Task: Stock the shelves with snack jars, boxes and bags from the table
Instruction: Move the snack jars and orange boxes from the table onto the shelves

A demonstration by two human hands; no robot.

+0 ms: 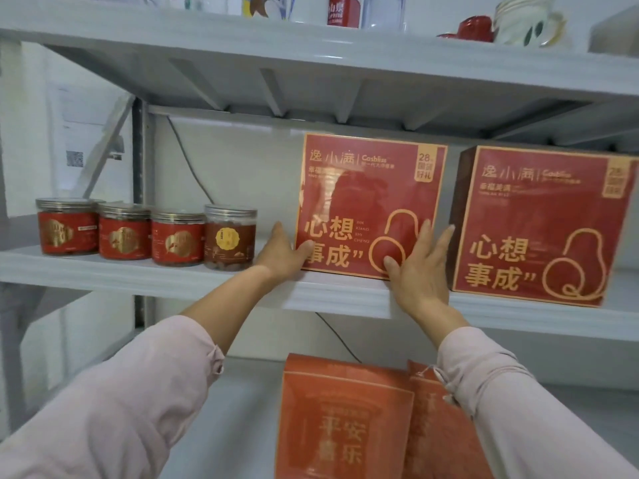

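Observation:
A red square snack box [370, 188] stands upright on the middle shelf [173, 274]. My left hand [281, 252] holds its lower left corner, thumb on the front and fingers along the side. My right hand [420, 267] lies flat against its lower right front, fingers straight. A second identical red box [539, 223] stands just to the right. Several clear snack jars [148, 233] with red and brown labels line up on the same shelf to the left.
Two orange-red bags [345, 420] stand on the lower shelf below my arms. The top shelf [311, 53] carries bottles, a red can and cups. A black cable runs down the white wall behind the shelves.

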